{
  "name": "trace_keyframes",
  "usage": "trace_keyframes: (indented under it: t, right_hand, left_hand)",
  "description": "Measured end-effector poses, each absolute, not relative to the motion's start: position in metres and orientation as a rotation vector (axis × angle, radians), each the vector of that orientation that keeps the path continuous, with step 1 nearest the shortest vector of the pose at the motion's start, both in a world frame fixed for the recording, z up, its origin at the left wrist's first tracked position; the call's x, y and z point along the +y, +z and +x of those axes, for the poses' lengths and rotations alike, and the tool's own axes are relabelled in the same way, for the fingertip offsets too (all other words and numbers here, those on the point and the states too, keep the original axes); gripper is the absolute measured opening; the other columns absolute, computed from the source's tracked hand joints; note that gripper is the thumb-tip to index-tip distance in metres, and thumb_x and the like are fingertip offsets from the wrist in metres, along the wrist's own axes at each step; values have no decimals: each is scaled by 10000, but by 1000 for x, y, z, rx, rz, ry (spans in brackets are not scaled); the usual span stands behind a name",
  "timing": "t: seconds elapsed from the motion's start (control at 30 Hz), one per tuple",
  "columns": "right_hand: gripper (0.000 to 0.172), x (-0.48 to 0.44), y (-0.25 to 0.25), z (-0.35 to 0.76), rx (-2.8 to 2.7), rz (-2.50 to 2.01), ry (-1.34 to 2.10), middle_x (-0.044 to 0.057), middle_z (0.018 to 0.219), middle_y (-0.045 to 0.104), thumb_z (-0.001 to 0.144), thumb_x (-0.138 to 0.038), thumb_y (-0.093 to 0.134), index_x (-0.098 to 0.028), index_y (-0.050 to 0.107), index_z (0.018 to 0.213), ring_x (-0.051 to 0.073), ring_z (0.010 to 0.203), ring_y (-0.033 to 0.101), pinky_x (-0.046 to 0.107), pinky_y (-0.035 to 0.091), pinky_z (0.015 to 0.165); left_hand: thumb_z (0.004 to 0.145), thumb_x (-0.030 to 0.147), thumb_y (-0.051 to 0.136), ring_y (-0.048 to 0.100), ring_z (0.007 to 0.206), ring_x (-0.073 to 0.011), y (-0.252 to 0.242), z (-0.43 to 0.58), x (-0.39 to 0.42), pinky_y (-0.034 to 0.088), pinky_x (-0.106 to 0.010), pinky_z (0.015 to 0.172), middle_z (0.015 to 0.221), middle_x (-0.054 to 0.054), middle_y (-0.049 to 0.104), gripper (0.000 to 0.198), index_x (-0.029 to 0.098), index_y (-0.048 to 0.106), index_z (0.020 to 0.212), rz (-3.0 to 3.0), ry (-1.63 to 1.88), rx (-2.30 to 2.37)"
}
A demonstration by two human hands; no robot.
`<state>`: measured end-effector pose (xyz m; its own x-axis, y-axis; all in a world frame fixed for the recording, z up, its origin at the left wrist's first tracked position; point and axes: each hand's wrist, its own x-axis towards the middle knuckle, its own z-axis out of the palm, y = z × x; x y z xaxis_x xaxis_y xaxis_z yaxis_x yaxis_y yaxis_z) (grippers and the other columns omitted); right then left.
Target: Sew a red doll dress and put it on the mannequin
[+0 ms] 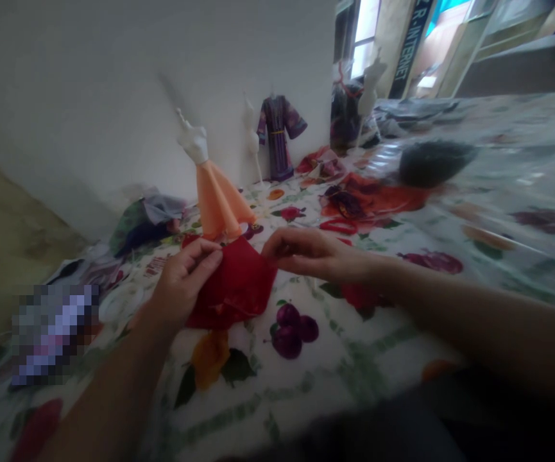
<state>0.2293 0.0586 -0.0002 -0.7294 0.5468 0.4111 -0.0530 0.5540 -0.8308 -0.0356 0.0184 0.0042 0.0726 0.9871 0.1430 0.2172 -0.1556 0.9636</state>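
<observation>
The left hand's (181, 273) fingers pinch the far edge of the red cloth (239, 282), thumb on top, probably to steady it for the right hand (308, 251), whose curled fingers meet the cloth's right side; whether they grip it I cannot tell. Between and below both sets of fingers, over the bench (315, 394), the cloth looks deep red, angular-edged, creased nearer the wearer
</observation>
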Motion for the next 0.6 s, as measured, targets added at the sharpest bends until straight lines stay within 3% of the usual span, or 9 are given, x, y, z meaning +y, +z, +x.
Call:
trace_keyframes:
  t: [0.1, 0.27, 0.33, 0.43, 0.53, 0.6]
  right_hand:
    - [162, 56, 4, 229, -2231, -389, 1088, 58, 1041, 609, 919, -245, 649, -180, 628, 1066, 165, 966, 562, 304, 474, 868]
    - [106, 57, 2, 227, -2202, -340, 1119, 62, 1063, 572, 924, -248, 653, -170, 621, 860, 173, 1020, 543, 321, 450, 930]
    - [83, 59, 3, 231, -2128, -345, 1244, 52, 1029, 586, 928, -230, 636, -172, 615, 874, 161, 964, 560, 309, 465, 871]
    - [78, 63, 6, 238, -1958, -400, 1391, 10, 857, 592, 930, -232, 632, -173, 606, 886, 118, 752, 540, 250, 441, 668]
    - [128, 67, 7, 242, -1857, -403, 1413, -34, 681, 542, 927, -248, 633, -171, 590, 834, 79, 562, 448, 216, 335, 507]
    - [139, 69, 7, 244, -1846, -387, 1434, -33, 649, 553, 929, -250, 614, -171, 584, 819, 85, 549, 478, 218, 354, 512]
  left_hand:
    - [873, 412, 722, 557, 643, -112, 5, -32, 14, 439, -185, 569, 786, 31, 645, 216, 228, 646, 958, 1495, 1188, 1254]
    - [929, 412, 650, 529, 665, -117, 15, -25, 5, 413, -196, 568, 790, 7, 632, 207, 206, 674, 920, 1744, 1161, 1250]
    - [968, 441, 586, 576, 736, -138, 18, -27, 6, 455, -224, 636, 847, -14, 659, 258, 204, 683, 941, 1794, 1171, 1210]
    - [1000, 496, 497, 642, 868, -184, 17, -35, 13, 505, -286, 761, 964, -42, 693, 334, 211, 668, 1007, 1850, 1149, 1221]
    - [984, 550, 491, 656, 980, -225, 12, -41, 21, 506, -353, 863, 1099, -53, 699, 374, 225, 638, 1098, 1997, 873, 1418]
    - [981, 552, 486, 652, 1017, -242, 8, -42, 25, 492, -383, 893, 1148, -58, 692, 390, 229, 632, 1145, 2104, 608, 1480]
